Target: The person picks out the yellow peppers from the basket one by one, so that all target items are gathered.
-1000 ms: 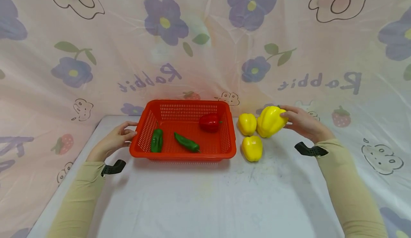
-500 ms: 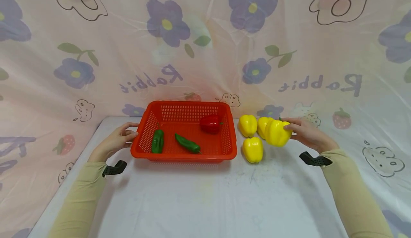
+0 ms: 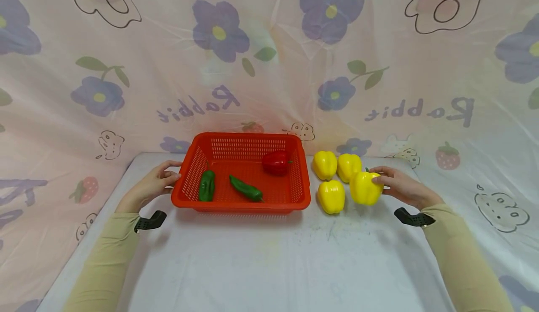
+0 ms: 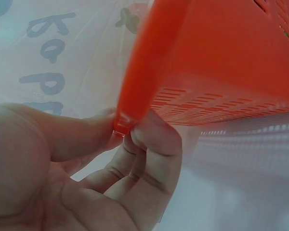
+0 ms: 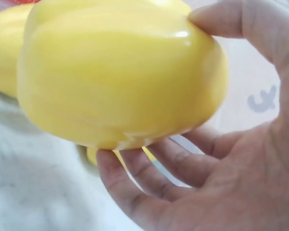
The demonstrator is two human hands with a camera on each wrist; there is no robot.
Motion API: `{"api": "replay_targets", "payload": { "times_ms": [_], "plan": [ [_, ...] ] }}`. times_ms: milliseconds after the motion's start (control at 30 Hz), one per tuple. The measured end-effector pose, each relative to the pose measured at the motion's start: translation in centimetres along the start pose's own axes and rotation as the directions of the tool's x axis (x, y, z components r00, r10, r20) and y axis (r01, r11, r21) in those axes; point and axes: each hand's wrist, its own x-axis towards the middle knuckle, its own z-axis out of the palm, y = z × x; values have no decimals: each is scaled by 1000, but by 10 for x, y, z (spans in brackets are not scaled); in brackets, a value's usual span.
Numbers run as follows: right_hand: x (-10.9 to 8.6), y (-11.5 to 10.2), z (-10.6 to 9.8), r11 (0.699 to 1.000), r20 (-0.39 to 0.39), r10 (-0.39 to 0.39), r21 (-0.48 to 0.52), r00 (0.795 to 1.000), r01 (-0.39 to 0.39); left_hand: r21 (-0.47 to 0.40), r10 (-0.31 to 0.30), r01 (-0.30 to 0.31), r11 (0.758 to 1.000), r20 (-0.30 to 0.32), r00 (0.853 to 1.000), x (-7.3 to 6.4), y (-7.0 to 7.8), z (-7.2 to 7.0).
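My left hand (image 3: 147,186) pinches the left rim of a red plastic basket (image 3: 240,205) between thumb and curled fingers; the left wrist view shows the basket rim (image 4: 147,62) in that grip. At the right, my right hand (image 3: 403,186) holds a yellow bell pepper (image 3: 365,189) by its side, thumb over the top and fingers underneath. Up close in the right wrist view, this bell pepper (image 5: 120,72) fills the upper part. Inside the basket lie a red bell pepper (image 3: 275,163), a dark green pepper (image 3: 207,185) and a long green chili pepper (image 3: 246,189).
Three more yellow bell peppers sit between the basket and my right hand: one at the back (image 3: 324,165), one beside it (image 3: 349,167) and one in front (image 3: 331,197). A white table (image 3: 269,260) lies beneath, with a printed curtain (image 3: 269,78) hanging behind.
My right hand has brought its yellow bell pepper forward and down, from in front of the back-right pepper to near the front one. My left hand stays on the basket rim.
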Motion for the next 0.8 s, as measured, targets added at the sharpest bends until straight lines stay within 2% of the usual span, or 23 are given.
{"api": "replay_targets", "payload": {
  "times_ms": [433, 800],
  "plan": [
    [14, 39, -1, 998, 55, 61, 19, 997, -62, -2, -5, 5, 1000, -6, 1000, 0, 0, 0],
    [24, 51, 4, 991, 23, 130, 20, 991, -130, -9, -5, 5, 1000, -3, 1000, 1, -2, -1]
  ]
}}
